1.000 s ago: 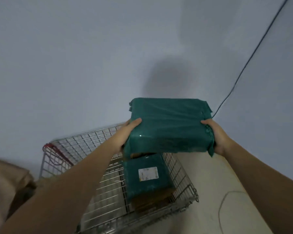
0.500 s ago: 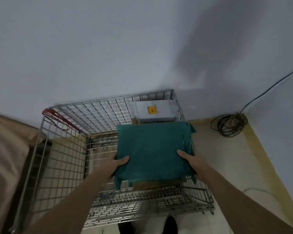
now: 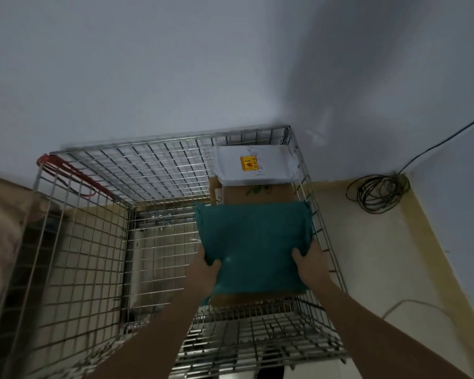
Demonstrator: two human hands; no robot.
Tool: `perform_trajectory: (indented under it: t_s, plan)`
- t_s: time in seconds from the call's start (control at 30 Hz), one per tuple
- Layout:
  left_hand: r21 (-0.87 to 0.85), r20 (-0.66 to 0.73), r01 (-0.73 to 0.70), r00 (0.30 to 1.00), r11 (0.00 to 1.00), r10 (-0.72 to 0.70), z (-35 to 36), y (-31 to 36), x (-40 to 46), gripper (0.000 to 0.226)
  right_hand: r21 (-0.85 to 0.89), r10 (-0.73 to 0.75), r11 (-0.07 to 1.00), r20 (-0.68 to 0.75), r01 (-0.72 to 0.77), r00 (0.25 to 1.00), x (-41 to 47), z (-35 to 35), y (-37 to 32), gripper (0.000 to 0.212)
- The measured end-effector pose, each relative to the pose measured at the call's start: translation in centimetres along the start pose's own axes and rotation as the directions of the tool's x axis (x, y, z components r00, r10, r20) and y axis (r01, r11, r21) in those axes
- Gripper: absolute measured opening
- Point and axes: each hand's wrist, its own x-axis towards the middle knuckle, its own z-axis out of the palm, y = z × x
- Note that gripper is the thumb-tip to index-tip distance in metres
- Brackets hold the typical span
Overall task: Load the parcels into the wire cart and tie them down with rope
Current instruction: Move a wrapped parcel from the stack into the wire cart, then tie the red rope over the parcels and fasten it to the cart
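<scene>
1. A square silver wire-mesh cart [image 3: 99, 242] stands on a pale tiled floor [image 3: 372, 255] in the corner of a room, its far side close against a plain grey-white wall [image 3: 175, 64].
2. Both bare hands reach down into the right half of the cart and hold a flat teal plastic-wrapped parcel [image 3: 253, 242] by its near corners.
3. The left hand [image 3: 207, 266] grips the parcel's near left corner, its thumb lying over the top face and its fingers hidden below the edge.
4. The right hand [image 3: 311, 258] grips the near right corner in the same way, thumb on top and fingers curled under the side.
5. The teal parcel lies roughly level inside the cart, over a brown cardboard box [image 3: 244, 298] whose edge shows beneath its near side; whether it already rests on it cannot be told.
6. Beyond it, a second brown cardboard box [image 3: 255, 191] sits against the cart's far right corner, with a white plastic mailer bearing a yellow and red sticker [image 3: 256, 165] on top.
7. A red rope [image 3: 69, 170] hangs over the cart's far left corner.
8. A coil of dark cable [image 3: 378, 191] lies on the floor to the right of the cart, near the wall corner.
9. A beige cloth-like surface [image 3: 0, 214] fills the left edge of the view.
</scene>
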Motion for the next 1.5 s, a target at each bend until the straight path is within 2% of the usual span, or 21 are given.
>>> perform_trajectory:
  t_s: [0.1, 0.23, 0.43, 0.5, 0.57, 0.77, 0.87, 0.97, 1.2, 1.5]
  plan:
    - [0.04, 0.024, -0.012, 1.0, 0.999, 0.011, -0.4, -0.1, -0.2, 0.056, -0.115, -0.02, 0.993, -0.04, 0.016, 0.999, -0.4, -0.1, -0.3, 0.044]
    - [0.073, 0.059, -0.034, 0.998, 0.997, 0.03, -3.5, 1.7, -1.4, 0.06, -0.248, -0.083, 0.966, -0.002, 0.08, 0.997, -2.9, -1.8, -3.0, 0.058]
    - [0.218, 0.044, -0.225, 0.974, 0.95, 0.221, -12.3, 9.7, -4.0, 0.061, -0.377, -0.163, 0.906, 0.107, 0.192, 0.981, -7.2, -7.8, -12.1, 0.044]
    - [0.305, 0.03, -0.318, 0.945, 0.898, 0.324, -16.7, 12.5, -5.0, 0.062, -0.447, -0.184, 0.87, 0.094, 0.207, 0.978, -8.7, -10.2, -15.9, 0.042]
    - [0.396, 0.009, -0.39, 0.907, 0.831, 0.421, -21.5, 15.3, -6.0, 0.062, -0.514, -0.226, 0.829, 0.051, 0.22, 0.973, -10.7, -12.7, -19.8, 0.049]
    - [0.55, -0.101, -0.462, 0.79, 0.695, 0.605, -35.4, 22.4, -12.0, 0.065, -0.651, -0.362, 0.711, -0.014, 0.266, 0.932, -18.4, -17.5, -31.6, 0.062]
    - [0.642, -0.162, -0.43, 0.733, 0.635, 0.66, -41.3, 24.0, -17.2, 0.067, -0.728, -0.464, 0.62, -0.04, 0.292, 0.885, -23.2, -17.7, -37.5, 0.068]
    - [0.727, -0.21, -0.346, 0.71, 0.593, 0.672, -45.7, 23.9, -22.6, 0.072, -0.778, -0.563, 0.524, -0.011, 0.347, 0.827, -28.0, -16.9, -42.2, 0.075]
    - [0.74, -0.384, -0.187, 0.671, 0.647, 0.634, -52.2, 17.7, -35.0, 0.085, -0.813, -0.7, 0.326, 0.136, 0.483, 0.701, -38.2, -11.8, -48.9, 0.083]
    - [0.705, -0.497, -0.097, 0.64, 0.703, 0.586, -59.6, 8.0, -43.4, 0.084, -0.79, -0.739, 0.247, 0.221, 0.562, 0.636, -48.4, -2.7, -52.0, 0.083]
